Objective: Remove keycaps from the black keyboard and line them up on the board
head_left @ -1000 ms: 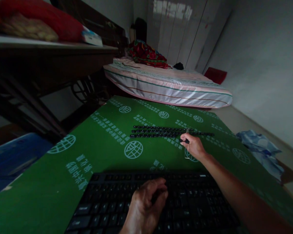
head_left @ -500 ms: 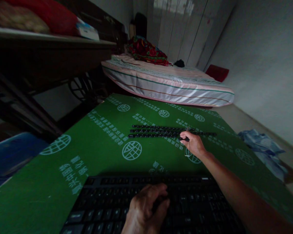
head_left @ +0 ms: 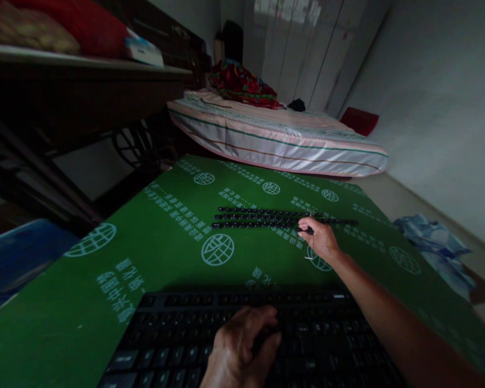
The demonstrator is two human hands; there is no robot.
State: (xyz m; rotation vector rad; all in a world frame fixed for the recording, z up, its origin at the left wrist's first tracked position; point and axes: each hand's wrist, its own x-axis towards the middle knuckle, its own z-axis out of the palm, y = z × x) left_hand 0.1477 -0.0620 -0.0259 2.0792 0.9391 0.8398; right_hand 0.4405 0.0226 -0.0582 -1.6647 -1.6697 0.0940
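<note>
A black keyboard [head_left: 173, 318] lies at the near edge, in deep shadow. My left hand [head_left: 242, 345] rests on its middle, fingers loosely bent with a dark gap between thumb and forefinger; nothing shows in that gap. Farther off, small black keycaps [head_left: 250, 217] are lined up in three long rows. My right hand [head_left: 318, 237] is closed at the right part of the nearest row, thumb and forefinger pinching a small black keycap [head_left: 301, 230]. A thin wire tool [head_left: 309, 257], perhaps a keycap puller, pokes out below that hand; its grip is hidden.
The green printed board [head_left: 153, 258] carries everything. Beyond it stands a bed [head_left: 283, 143] with a red flowered cloth [head_left: 242, 86]. A dark sewing-machine table [head_left: 89, 81] is at left, above a blue container [head_left: 24, 258]. Crumpled plastic [head_left: 432, 237] lies at right.
The camera view has shifted very slightly. Both hands and the keycap rows keep the same places.
</note>
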